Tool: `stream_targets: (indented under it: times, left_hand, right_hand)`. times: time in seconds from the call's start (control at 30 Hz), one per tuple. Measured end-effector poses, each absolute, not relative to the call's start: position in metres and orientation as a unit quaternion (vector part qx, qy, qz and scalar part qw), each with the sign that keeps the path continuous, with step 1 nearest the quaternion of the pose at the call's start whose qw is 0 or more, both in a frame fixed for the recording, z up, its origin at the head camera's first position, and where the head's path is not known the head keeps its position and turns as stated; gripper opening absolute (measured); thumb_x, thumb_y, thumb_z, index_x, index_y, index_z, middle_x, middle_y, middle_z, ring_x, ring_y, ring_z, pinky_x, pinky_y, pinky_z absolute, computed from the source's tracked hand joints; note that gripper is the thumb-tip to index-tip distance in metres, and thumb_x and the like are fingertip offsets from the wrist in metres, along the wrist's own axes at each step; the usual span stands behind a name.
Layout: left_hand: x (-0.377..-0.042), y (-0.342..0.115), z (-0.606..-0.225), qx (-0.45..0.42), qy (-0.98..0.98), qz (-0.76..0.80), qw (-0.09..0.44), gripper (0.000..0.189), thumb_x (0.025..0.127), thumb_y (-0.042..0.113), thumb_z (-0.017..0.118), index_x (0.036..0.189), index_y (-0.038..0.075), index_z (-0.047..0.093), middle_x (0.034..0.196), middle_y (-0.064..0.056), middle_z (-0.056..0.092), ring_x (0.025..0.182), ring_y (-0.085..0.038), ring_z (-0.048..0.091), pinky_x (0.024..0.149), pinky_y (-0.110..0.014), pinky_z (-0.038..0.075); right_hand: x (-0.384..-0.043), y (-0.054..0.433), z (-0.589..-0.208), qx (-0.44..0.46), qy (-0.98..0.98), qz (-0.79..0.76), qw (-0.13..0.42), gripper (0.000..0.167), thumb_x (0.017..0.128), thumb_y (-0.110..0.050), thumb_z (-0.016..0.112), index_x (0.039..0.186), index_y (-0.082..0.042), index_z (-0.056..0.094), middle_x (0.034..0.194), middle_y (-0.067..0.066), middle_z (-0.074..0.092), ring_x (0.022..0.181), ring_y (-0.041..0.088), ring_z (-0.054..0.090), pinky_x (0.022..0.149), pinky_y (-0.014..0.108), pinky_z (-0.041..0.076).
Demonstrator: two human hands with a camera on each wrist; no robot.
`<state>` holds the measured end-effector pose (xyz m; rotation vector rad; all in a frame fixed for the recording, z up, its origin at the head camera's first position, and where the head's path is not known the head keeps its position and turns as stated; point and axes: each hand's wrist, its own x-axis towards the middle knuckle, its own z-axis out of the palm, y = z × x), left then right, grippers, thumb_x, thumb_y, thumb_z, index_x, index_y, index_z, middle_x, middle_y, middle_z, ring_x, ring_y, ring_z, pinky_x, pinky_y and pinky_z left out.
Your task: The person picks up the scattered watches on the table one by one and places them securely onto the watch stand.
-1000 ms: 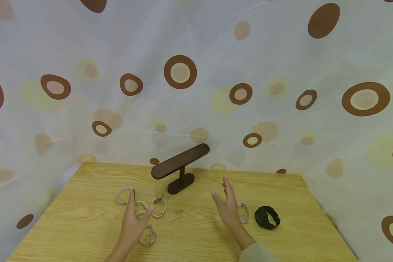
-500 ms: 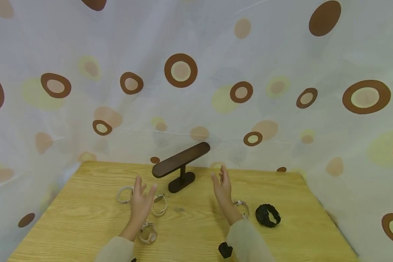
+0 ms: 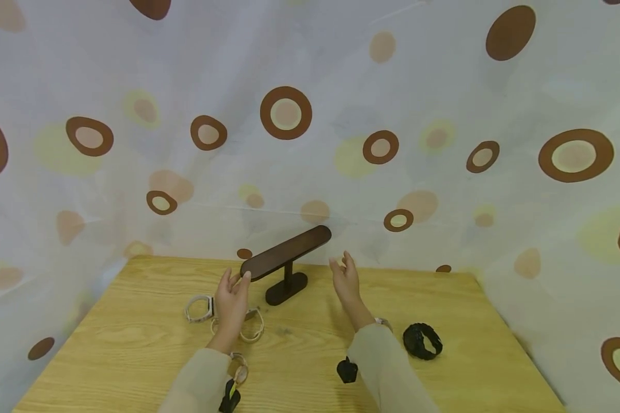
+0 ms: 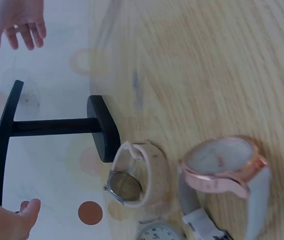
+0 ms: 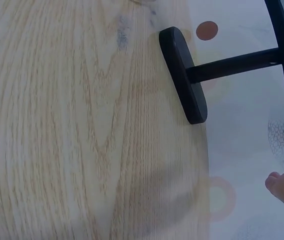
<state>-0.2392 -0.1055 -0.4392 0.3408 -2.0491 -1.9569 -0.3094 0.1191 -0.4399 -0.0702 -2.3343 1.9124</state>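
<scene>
A dark brown T-shaped stand (image 3: 286,252) with a long rounded top bar stands near the back of the wooden table. My left hand (image 3: 231,304) is at the bar's left end, its thumb and fingertips spread around that end and overlapping it in the head view. Past the other end, my right hand (image 3: 347,284) is raised with loosely extended fingers, apart from the bar and holding nothing. The left wrist view shows the stand's post (image 4: 52,127) side-on, with part of my left hand (image 4: 7,220) by the bar's lower end.
Below my left arm lie a rose-gold watch (image 4: 222,165), a cream-strapped watch (image 4: 154,175) and a white-dialled watch (image 4: 157,232). A pale watch (image 3: 198,310) lies farther left. On the right are a black watch (image 3: 422,341) and one partly behind my sleeve (image 3: 383,323). A spotted curtain (image 3: 444,86) hangs behind.
Both hands have moved forward from above the watches toward the two ends of the stand. My left fingertips have reached its left end. The stand and watches have stayed put.
</scene>
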Motion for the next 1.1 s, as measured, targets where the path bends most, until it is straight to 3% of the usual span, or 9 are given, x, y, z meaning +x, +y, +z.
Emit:
stream_targets:
  times: [0.43, 0.67, 0.87, 1.1]
  left_hand:
    - [-0.250, -0.094, -0.432, 0.173, -0.704, -0.650, 0.228, 0.039, 0.090, 0.010, 0.058, 0.125, -0.006, 0.053, 0.117, -0.028, 0.059, 0.108, -0.037, 0.059, 0.092, -0.041, 0.052]
    - [-0.254, -0.094, -0.432, 0.176, -0.677, -0.683, 0.210, 0.039, 0.090, 0.007, 0.057, 0.127, -0.007, 0.052, 0.119, -0.029, 0.058, 0.104, -0.035, 0.060, 0.075, -0.018, 0.056]
    - [-0.258, -0.101, -0.432, 0.175, -0.664, -0.702, 0.190, 0.039, 0.090, 0.005, 0.057, 0.128, -0.005, 0.051, 0.120, -0.027, 0.058, 0.091, -0.016, 0.063, 0.068, -0.010, 0.053]
    - [-0.262, -0.113, -0.432, 0.144, -0.666, -0.712, 0.167, 0.039, 0.092, 0.004, 0.053, 0.130, -0.006, 0.049, 0.123, -0.029, 0.055, 0.080, 0.002, 0.059, 0.069, -0.008, 0.052]
  right_hand:
    - [-0.317, 0.117, -0.425, -0.014, -0.807, 0.590, 0.028, 0.065, 0.098, -0.032, 0.043, 0.148, -0.004, 0.014, 0.151, 0.024, 0.019, 0.135, 0.044, 0.026, 0.109, 0.055, 0.031]
    - [-0.318, 0.118, -0.424, -0.024, -0.805, 0.592, 0.029, 0.065, 0.097, -0.034, 0.044, 0.148, -0.003, 0.017, 0.149, 0.024, 0.023, 0.132, 0.041, 0.033, 0.107, 0.053, 0.035]
    - [-0.314, 0.118, -0.431, -0.019, -0.808, 0.587, 0.050, 0.057, 0.098, -0.027, 0.044, 0.144, 0.001, 0.025, 0.144, 0.026, 0.031, 0.128, 0.041, 0.039, 0.103, 0.052, 0.040]
    - [-0.310, 0.120, -0.434, -0.014, -0.799, 0.598, 0.061, 0.057, 0.097, -0.025, 0.046, 0.144, 0.000, 0.026, 0.144, 0.024, 0.033, 0.127, 0.040, 0.040, 0.103, 0.051, 0.041]
